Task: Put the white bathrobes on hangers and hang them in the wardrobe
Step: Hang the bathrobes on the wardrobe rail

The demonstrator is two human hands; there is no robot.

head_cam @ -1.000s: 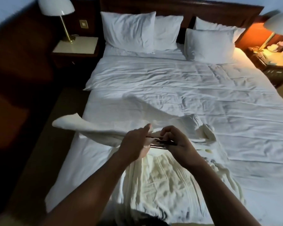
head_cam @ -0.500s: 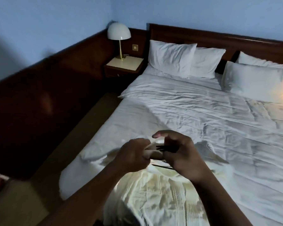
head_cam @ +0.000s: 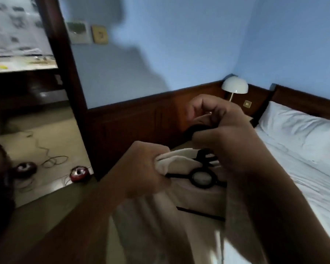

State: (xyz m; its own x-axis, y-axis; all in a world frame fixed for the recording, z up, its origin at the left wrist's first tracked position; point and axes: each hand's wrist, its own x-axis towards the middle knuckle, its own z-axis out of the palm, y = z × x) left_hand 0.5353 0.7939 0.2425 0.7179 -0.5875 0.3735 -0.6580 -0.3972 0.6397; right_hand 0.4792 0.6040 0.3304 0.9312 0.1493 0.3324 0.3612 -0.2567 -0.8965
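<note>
Bathrobe (head_cam: 160,216): white cloth at the middle of the view, held up in the air by both hands; it hangs in folds toward 6 o'clock, clear of the bed.
Hanger (head_cam: 192,178): black, lying against the top of the bathrobe between the two hands. A round ring shows at the middle, thin arms run toward 9 and 3 o'clock, and a lower bar crosses the cloth beneath.
Left grip (head_cam: 147,168): the person's left hand, at 9 o'clock from the ring, fingers curled tight round a bunch of bathrobe cloth.
Right grip (head_cam: 223,141): the person's right hand, at 1 o'clock from the ring, fingers curled over the top of the hanger with cloth bunched in; details are blurred.
Bed (head_cam: 303,178): white sheets at 3 o'clock, with a white pillow (head_cam: 293,126) near the dark headboard.
Lamp (head_cam: 234,87): white dome shade at 1 o'clock, in the corner beside the bed.
Walls: blue above, dark wood panelling (head_cam: 141,121) below.
Door frame (head_cam: 65,63): dark wood at 10 o'clock.
Floor (head_cam: 51,134): pale, at 8 o'clock, with loose cables and two round red objects (head_cam: 79,173).
</note>
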